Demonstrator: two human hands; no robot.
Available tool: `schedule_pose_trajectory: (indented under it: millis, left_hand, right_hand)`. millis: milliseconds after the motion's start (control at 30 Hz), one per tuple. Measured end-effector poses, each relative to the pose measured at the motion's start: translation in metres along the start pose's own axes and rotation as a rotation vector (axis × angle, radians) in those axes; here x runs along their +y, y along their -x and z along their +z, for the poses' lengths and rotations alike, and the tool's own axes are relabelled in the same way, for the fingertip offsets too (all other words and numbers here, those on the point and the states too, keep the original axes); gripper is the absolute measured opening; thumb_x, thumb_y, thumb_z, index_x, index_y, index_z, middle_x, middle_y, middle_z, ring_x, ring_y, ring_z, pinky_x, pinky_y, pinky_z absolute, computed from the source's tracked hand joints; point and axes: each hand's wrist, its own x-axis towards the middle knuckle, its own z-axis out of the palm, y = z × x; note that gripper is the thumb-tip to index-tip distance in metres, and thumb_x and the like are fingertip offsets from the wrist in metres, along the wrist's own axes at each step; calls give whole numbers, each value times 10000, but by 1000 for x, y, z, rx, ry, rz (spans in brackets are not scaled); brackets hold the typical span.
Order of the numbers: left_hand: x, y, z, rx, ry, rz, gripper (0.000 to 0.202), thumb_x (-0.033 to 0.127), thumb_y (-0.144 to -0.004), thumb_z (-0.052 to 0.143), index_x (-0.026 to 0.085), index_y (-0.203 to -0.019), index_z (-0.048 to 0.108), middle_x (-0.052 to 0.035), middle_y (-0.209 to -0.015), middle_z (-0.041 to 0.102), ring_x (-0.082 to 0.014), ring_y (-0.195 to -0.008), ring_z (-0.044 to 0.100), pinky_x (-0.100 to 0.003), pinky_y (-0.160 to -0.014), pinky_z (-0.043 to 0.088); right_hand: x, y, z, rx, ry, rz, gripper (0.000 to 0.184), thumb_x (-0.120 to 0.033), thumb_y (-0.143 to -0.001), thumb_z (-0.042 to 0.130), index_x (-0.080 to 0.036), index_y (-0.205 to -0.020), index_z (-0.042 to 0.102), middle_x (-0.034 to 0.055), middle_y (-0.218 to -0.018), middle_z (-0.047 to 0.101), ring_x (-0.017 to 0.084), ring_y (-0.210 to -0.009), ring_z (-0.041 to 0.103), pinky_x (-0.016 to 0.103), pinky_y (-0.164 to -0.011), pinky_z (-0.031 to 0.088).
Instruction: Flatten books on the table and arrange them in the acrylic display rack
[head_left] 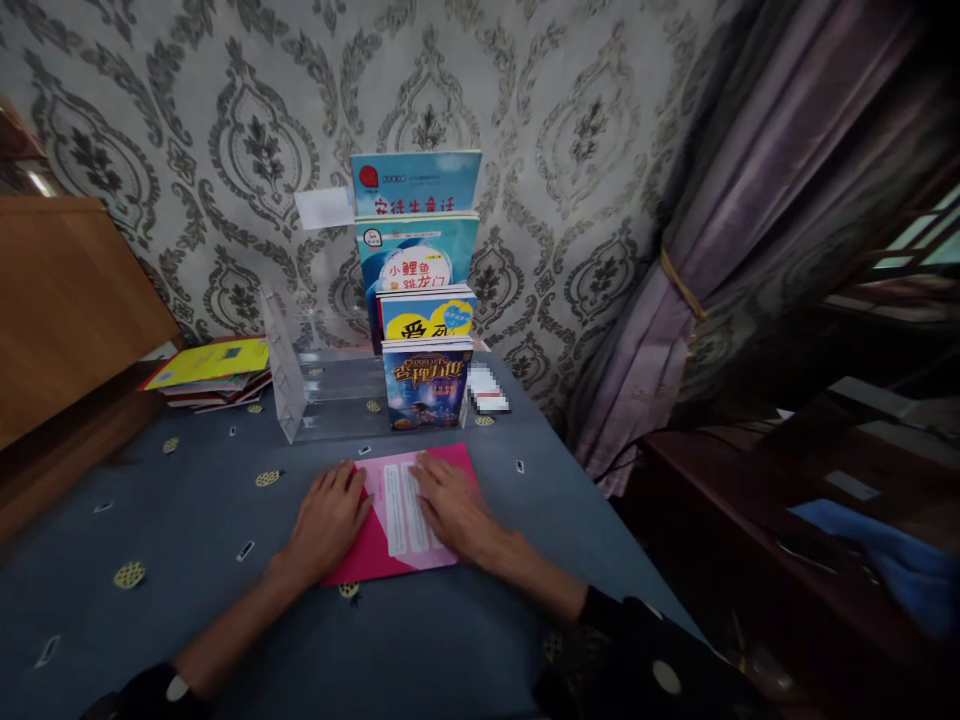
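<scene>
On the blue-clothed worktop (187, 520), at 6 o'clock from the clear tiered stand (300, 390) of upright books, a thin pink booklet (401, 520) lies flat. It looks light, bendy and smooth, probably best taken by a long edge. Both hands rest open and flat on it, gripping nothing: the left hand (328, 520) at its 9 o'clock edge, the right hand (450, 505) towards 3 o'clock.

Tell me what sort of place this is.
Likely a room in a home, perhaps a reading corner: damask wallpaper, a tied-back purple curtain, and children's books tiered in a clear stand on a cloth-covered table.
</scene>
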Motion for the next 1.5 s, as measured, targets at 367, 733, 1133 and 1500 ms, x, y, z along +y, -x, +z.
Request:
schedule_pose_trajectory:
  millis: [367,733,1133,1500]
  left_hand:
    - [-11,-3,27,44,142,119,449,338,-1019,346,160,-1401,500,-152,-1488,492,-256,-1399,438,-476,-1158,358]
    - [-10,-3,21,38,99,128,464,372,-1028,338,149,-1397,510,-157,-1496,483,-262,-1393,448,-475,-1141,386]
    - [-11,-4,20,-18,153,82,491,387,-1024,339,164,-1437,483,-150,-1519,454,-285,-1429,387,-504,-1144,358]
    - [-14,-4,39,19,108,124,521,407,-1034,297,205,-1502,404,-134,-1559,397,-283,-1461,328,-519,-1146,329]
  right_hand:
    - [-4,-22,23,-110,-72,-63,561,-303,-988,473,-50,-1479,381,211,-1544,392,284,-1471,303,471,-1210,270]
    - [47,5,6,-2,3,169,545,-342,-1001,389,-62,-1467,428,191,-1545,397,275,-1461,329,489,-1195,277]
    - [49,1,6,26,-42,187,508,-302,-971,434,-81,-1426,485,185,-1505,462,278,-1418,401,499,-1182,302]
    - [63,-2,3,136,-174,96,383,-237,-962,453,-120,-1298,594,152,-1308,642,257,-1244,565,448,-1086,439]
